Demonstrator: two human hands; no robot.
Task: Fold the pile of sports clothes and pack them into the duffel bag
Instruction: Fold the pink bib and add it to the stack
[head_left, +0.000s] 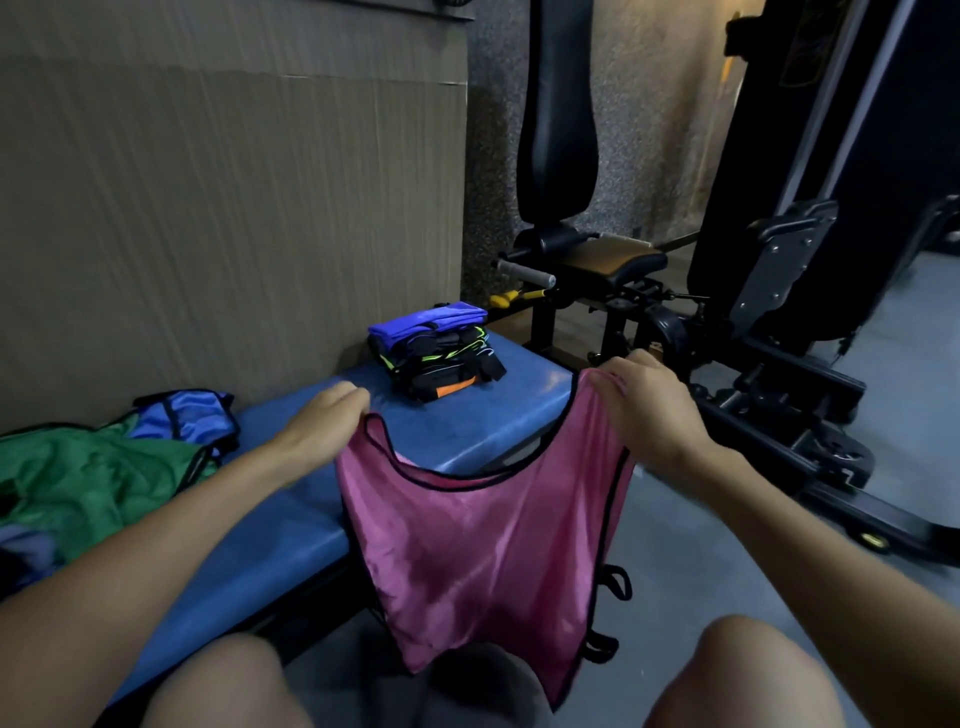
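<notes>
A pink sports bib (483, 540) with black trim hangs in the air over the edge of a blue padded bench (291, 514). My left hand (327, 421) pinches its left shoulder strap and my right hand (649, 405) grips the right one. At the bench's far end sits a stack of folded clothes (436, 353), a blue piece on top. A loose pile lies at the left: a green bib (88, 483) and a blue bib (187, 415). No duffel bag is in view.
A ribbed wall panel (234, 208) runs behind the bench. A black gym machine (779, 291) with seat, handles and base rails stands to the right on the grey floor (675, 545). My knees are at the bottom edge.
</notes>
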